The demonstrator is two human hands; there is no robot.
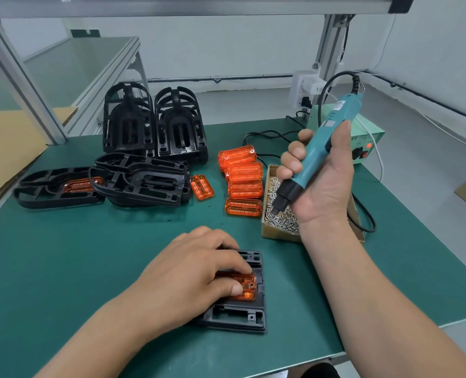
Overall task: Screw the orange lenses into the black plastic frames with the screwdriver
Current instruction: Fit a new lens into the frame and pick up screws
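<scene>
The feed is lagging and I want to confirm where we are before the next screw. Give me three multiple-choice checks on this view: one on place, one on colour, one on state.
1. Where is the tip of the electric screwdriver?
A. Over the cardboard box of screws
B. Touching the back wall
C. Lying flat on the table

2. What colour is the screwdriver's body?
A. Yellow
B. Teal
C. Red

3. What is the left hand doing?
A. Holding a screw aloft
B. Hanging off the table edge
C. Pressing the orange lens into the black frame

Answers: 1 A, the right hand grips it with its black nose above the screws. 2 B, the barrel is teal. 3 C, its fingers lie on the lens seated in the frame.
</scene>
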